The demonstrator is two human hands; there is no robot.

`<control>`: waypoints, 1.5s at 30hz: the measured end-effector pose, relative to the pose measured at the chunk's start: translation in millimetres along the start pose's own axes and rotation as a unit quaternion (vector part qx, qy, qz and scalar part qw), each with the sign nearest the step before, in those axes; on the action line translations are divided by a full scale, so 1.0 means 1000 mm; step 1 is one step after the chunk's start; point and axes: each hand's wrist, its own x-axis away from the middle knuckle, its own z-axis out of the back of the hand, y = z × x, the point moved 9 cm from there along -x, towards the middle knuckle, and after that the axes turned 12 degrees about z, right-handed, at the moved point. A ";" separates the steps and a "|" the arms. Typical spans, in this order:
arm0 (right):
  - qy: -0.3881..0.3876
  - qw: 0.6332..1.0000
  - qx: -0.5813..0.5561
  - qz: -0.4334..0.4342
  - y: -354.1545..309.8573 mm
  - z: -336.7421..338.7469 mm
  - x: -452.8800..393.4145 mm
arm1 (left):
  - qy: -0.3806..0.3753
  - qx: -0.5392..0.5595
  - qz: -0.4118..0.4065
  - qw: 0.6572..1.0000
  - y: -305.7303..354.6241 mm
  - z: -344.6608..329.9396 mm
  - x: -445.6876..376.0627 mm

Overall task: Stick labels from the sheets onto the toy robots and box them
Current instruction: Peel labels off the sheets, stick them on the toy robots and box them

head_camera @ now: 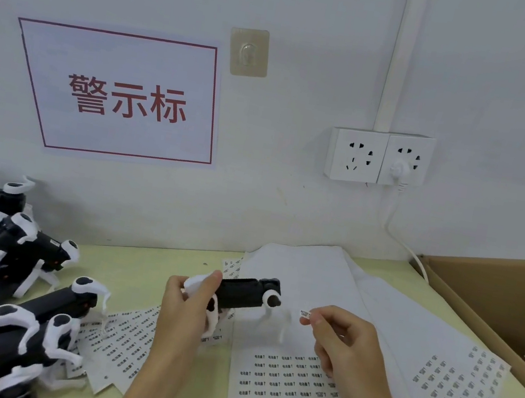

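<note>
I see the cardboard box (pixel 493 307) holding what may be one toy robot, mostly hidden. My left hand (pixel 188 304) grips a black-and-white toy robot (pixel 245 293); my right hand (pixel 339 342) pinches a small label (pixel 305 313) at its fingertips, just beside that robot.

Bright, even, cool light with only faint shadows. Edges bow from the wide lens. Fine print on the label sheets (pixel 288 390) looks soft, perhaps motion-blurred.
</note>
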 end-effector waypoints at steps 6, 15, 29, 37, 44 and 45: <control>-0.028 0.998 0.032 0.042 -0.011 -0.021 0.004 | -0.038 -0.008 -0.018 0.999 0.002 -0.026 0.011; -0.002 0.991 0.115 0.071 -0.002 -0.024 0.003 | -0.025 -0.117 -0.085 0.989 0.018 -0.027 0.024; -0.009 0.984 0.140 0.109 -0.004 -0.034 0.005 | -0.058 -0.408 -0.232 0.881 0.043 -0.051 0.042; 0.016 0.988 0.118 0.098 -0.008 -0.032 0.005 | -0.057 -0.393 -0.265 0.878 0.041 -0.058 0.053; 0.025 0.985 0.130 0.111 -0.017 -0.027 0.006 | -0.068 -0.433 -0.277 0.855 0.038 -0.060 0.054; 0.024 0.983 0.135 0.120 -0.019 -0.025 0.006 | -0.066 -0.438 -0.277 0.853 0.038 -0.059 0.053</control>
